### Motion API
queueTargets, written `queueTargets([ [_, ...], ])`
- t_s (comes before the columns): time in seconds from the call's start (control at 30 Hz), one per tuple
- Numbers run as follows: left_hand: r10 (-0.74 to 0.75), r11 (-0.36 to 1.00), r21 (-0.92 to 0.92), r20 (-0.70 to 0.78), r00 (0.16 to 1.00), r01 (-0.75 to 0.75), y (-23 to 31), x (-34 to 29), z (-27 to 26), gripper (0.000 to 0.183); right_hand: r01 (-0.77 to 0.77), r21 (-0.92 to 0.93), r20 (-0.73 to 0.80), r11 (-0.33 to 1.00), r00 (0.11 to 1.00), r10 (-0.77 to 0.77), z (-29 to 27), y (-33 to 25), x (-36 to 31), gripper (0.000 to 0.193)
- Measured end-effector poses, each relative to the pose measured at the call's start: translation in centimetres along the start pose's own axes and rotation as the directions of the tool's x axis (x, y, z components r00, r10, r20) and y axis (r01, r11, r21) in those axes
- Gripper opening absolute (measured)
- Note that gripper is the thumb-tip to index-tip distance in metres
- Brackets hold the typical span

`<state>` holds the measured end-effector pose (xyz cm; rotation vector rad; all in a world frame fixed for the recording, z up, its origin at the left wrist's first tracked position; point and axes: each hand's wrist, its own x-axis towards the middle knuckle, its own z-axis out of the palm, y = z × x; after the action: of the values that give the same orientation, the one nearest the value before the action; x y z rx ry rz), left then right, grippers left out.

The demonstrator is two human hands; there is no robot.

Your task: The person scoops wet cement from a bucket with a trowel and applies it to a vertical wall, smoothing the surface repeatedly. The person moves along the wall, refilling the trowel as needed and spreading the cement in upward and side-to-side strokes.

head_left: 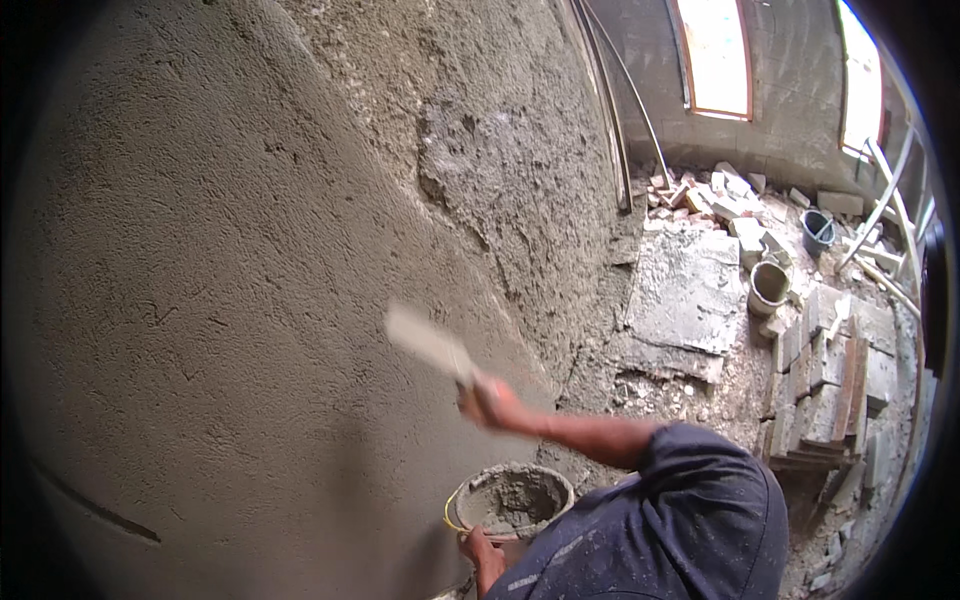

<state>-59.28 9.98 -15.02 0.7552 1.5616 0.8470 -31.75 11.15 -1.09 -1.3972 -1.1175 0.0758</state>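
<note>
My right hand (pixel 492 403) is closed round the handle of a trowel (pixel 428 338), its pale blade smeared by motion. The blade is held in front of the plastered wall (pixel 230 260); whether it touches the surface I cannot tell. Low in the picture, my left hand (pixel 483 549) grips the near side of a bucket (pixel 556 478) with a yellow handle. Wet grey mortar (pixel 517 497) lies inside that bucket. Smoother fresh plaster covers the left part of the wall, while a rougher, lumpy coat (pixel 510 150) shows toward the right.
A mortar-crusted board (pixel 685 285) lies on the rubble-strewn floor. Beyond it are broken bricks (pixel 715 195), an empty-looking bucket (pixel 769 287) and a dark bucket (pixel 818 230). Stacked blocks (pixel 825 370) stand at right, near leaning poles (pixel 885 205). A slot (pixel 95 508) cuts the wall at lower left.
</note>
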Motion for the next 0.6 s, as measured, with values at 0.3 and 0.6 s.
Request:
queueTargets([
  [0.3, 0.18, 0.965, 0.152, 0.212, 0.96, -0.215, 4.6, -6.3, 4.7, 0.014, 0.057, -0.626, 0.768, 0.778, 0.217, 0.602, -10.0, 5.6, -16.1, 0.029],
  [0.6, 0.239, 0.774, 0.373, 0.578, 0.781, -0.512, 7.9, -10.6, 9.9, 0.017, 0.276, -0.447, 0.891, 0.851, 0.229, 0.393, -8.6, 6.0, -18.1, 0.02],
])
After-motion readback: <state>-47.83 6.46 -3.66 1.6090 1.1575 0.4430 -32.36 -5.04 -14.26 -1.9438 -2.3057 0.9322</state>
